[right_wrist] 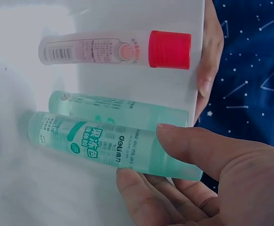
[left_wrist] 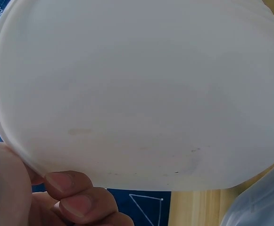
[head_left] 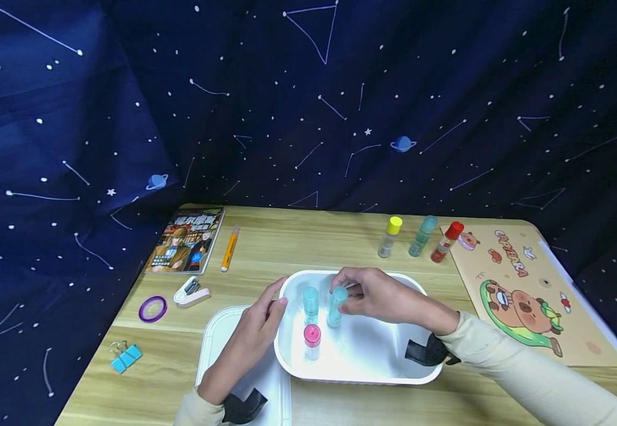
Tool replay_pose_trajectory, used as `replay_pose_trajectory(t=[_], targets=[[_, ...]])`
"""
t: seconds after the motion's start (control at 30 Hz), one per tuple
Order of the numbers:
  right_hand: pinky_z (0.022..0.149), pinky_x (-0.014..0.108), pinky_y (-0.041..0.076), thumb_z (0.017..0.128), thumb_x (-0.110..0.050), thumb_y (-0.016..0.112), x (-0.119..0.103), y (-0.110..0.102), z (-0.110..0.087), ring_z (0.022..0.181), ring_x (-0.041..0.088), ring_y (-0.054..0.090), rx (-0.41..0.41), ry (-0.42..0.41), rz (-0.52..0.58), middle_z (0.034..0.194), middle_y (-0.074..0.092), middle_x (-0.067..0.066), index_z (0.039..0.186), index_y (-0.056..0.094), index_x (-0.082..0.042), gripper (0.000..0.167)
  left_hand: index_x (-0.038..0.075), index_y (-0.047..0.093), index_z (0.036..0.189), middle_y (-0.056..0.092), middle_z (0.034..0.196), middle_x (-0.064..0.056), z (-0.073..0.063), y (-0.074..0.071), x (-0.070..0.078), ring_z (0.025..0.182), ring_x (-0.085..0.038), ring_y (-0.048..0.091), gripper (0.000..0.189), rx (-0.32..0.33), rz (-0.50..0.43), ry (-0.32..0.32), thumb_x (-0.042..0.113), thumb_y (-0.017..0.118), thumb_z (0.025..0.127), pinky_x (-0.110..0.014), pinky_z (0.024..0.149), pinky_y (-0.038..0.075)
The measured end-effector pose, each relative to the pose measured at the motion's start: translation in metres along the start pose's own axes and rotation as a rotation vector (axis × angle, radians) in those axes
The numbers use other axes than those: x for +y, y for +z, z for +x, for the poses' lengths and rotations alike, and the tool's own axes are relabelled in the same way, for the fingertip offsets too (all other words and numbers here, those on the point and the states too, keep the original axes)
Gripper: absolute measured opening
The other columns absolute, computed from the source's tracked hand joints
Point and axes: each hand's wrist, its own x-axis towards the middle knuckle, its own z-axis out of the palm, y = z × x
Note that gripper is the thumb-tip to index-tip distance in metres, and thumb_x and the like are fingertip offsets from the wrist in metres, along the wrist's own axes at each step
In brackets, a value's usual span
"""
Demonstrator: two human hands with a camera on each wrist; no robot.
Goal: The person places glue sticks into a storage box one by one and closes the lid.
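Observation:
My right hand [head_left: 380, 296] pinches a teal liquid glue bottle [head_left: 335, 309] near its cap, inside a white plastic bin [head_left: 367, 355]. In the right wrist view, the thumb and fingers lie on either side of this held glue bottle [right_wrist: 94, 141]. Close beside it in the bin stands a second teal bottle [head_left: 311, 305]. A clear bottle with a pink-red cap [head_left: 312, 340] stands nearer the front. At the bin's left end, my left hand [head_left: 255, 328] grips the rim; the left wrist view shows its curled fingers [left_wrist: 82, 202] at the bin wall [left_wrist: 141, 94].
Behind the bin stand yellow-capped [head_left: 389, 238], teal [head_left: 423, 236] and red-capped [head_left: 447, 242] bottles. A capybara folder [head_left: 527, 284] lies right. A white lid [head_left: 218, 331] lies under my left arm. Leftward are a book [head_left: 186, 242], an orange marker [head_left: 230, 248], a stapler [head_left: 191, 293], purple tape [head_left: 153, 309] and a blue binder clip [head_left: 126, 358].

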Motion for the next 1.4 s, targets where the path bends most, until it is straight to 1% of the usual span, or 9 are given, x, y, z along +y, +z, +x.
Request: replay_pose_trajectory(t=[0.1, 0.23, 0.6, 0.87, 0.97, 1.1, 1.17, 1.3, 1.4], targets=[[0.085, 0.026, 0.06, 0.089, -0.004, 0.078, 0.003, 0.002, 0.0, 0.096, 0.015, 0.07, -0.002, -0.001, -0.012, 0.102, 0.068, 0.005, 0.117, 0.067, -0.004, 0.029, 0.015, 0.048, 0.154, 0.073, 0.124, -0.015, 0.0, 0.0, 0.0, 0.094, -0.016, 0.065, 0.044, -0.001, 0.001, 0.0, 0.026, 0.048, 0.111, -0.029, 0.08, 0.055], [0.086, 0.026, 0.06, 0.089, -0.004, 0.079, 0.006, 0.004, 0.0, 0.096, 0.014, 0.069, 0.0, -0.007, -0.023, 0.103, 0.067, 0.005, 0.115, 0.067, -0.005, 0.028, 0.015, 0.048, 0.154, 0.072, 0.127, -0.016, -0.001, 0.0, 0.0, 0.096, -0.016, 0.066, 0.044, 0.001, 0.001, 0.002, 0.026, 0.048, 0.111, -0.031, 0.082, 0.056], [0.087, 0.026, 0.06, 0.088, -0.004, 0.081, 0.008, 0.005, 0.002, 0.102, 0.016, 0.071, -0.017, -0.002, -0.037, 0.112, 0.069, 0.006, 0.114, 0.068, -0.007, 0.029, 0.016, 0.049, 0.154, 0.074, 0.114, -0.012, -0.001, 0.0, -0.001, 0.089, -0.016, 0.063, 0.044, 0.009, -0.005, -0.004, 0.027, 0.048, 0.111, -0.026, 0.077, 0.052], [0.086, 0.023, 0.059, 0.088, -0.005, 0.08, 0.008, 0.005, 0.0, 0.093, 0.013, 0.066, -0.029, -0.004, -0.043, 0.103, 0.065, 0.003, 0.111, 0.067, -0.008, 0.027, 0.015, 0.049, 0.153, 0.074, 0.115, -0.014, 0.0, 0.001, -0.001, 0.09, -0.016, 0.064, 0.043, 0.008, -0.01, 0.003, 0.026, 0.048, 0.111, -0.026, 0.076, 0.053], [0.089, 0.025, 0.059, 0.087, -0.007, 0.081, 0.008, 0.003, -0.001, 0.1, 0.015, 0.068, -0.032, -0.002, -0.056, 0.109, 0.066, 0.004, 0.113, 0.067, -0.008, 0.029, 0.015, 0.049, 0.153, 0.074, 0.116, -0.014, 0.0, 0.001, -0.001, 0.09, -0.016, 0.064, 0.043, 0.008, -0.009, 0.004, 0.026, 0.048, 0.111, -0.026, 0.076, 0.053], [0.097, 0.03, 0.057, 0.089, -0.014, 0.082, 0.004, -0.005, -0.005, 0.116, 0.023, 0.069, -0.042, 0.01, -0.057, 0.123, 0.068, 0.007, 0.121, 0.066, -0.006, 0.036, 0.016, 0.049, 0.153, 0.074, 0.116, -0.014, 0.0, 0.001, 0.0, 0.091, -0.016, 0.064, 0.043, 0.007, -0.013, 0.003, 0.026, 0.048, 0.111, -0.026, 0.077, 0.054], [0.1, 0.031, 0.056, 0.091, -0.018, 0.081, 0.002, -0.011, -0.009, 0.121, 0.026, 0.068, -0.047, 0.01, -0.046, 0.127, 0.068, 0.009, 0.125, 0.065, -0.005, 0.04, 0.015, 0.049, 0.153, 0.074, 0.117, -0.014, 0.0, 0.001, 0.0, 0.091, -0.016, 0.065, 0.043, 0.006, -0.013, 0.002, 0.026, 0.048, 0.111, -0.027, 0.077, 0.054], [0.101, 0.032, 0.055, 0.094, -0.023, 0.078, -0.004, -0.025, -0.019, 0.125, 0.031, 0.066, -0.051, 0.004, -0.042, 0.13, 0.068, 0.013, 0.128, 0.063, -0.003, 0.042, 0.015, 0.049, 0.154, 0.074, 0.115, -0.014, 0.0, 0.001, 0.0, 0.091, -0.015, 0.064, 0.044, 0.005, -0.009, 0.0, 0.027, 0.048, 0.112, -0.027, 0.077, 0.054], [0.1, 0.032, 0.056, 0.097, -0.024, 0.074, -0.009, -0.04, -0.029, 0.125, 0.034, 0.066, -0.033, -0.013, -0.042, 0.131, 0.067, 0.015, 0.129, 0.064, -0.003, 0.039, 0.015, 0.049, 0.154, 0.074, 0.115, -0.013, 0.0, 0.001, 0.0, 0.091, -0.015, 0.064, 0.044, 0.006, -0.011, 0.0, 0.028, 0.048, 0.111, -0.028, 0.078, 0.055]])
